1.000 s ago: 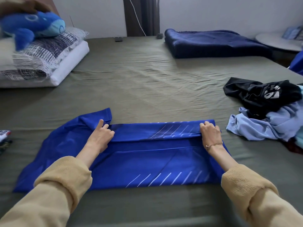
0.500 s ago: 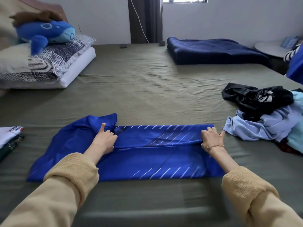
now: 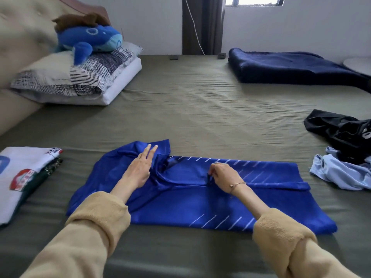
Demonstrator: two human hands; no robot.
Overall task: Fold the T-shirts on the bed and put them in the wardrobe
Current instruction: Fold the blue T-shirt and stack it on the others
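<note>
A royal-blue T-shirt (image 3: 190,201) with white slanted stripes lies partly folded across the near side of the olive bed sheet (image 3: 200,109). My left hand (image 3: 140,167) lies flat on its left part, fingers straight and pointing away, beside a bunched sleeve. My right hand (image 3: 222,175) pinches the edge of the folded-over flap near the shirt's middle. A pile of unfolded shirts sits at the right: a black one (image 3: 339,129) on a light-blue one (image 3: 339,171).
Folded shirts (image 3: 22,175), white on top, are stacked at the left edge. Pillows (image 3: 80,77) with a blue plush whale (image 3: 90,41) lie at the back left. A folded navy blanket (image 3: 291,67) lies at the back right.
My right hand has moved left from the shirt's right end to its middle. My left hand has opened out flat on the left part. The camera has moved closer.
</note>
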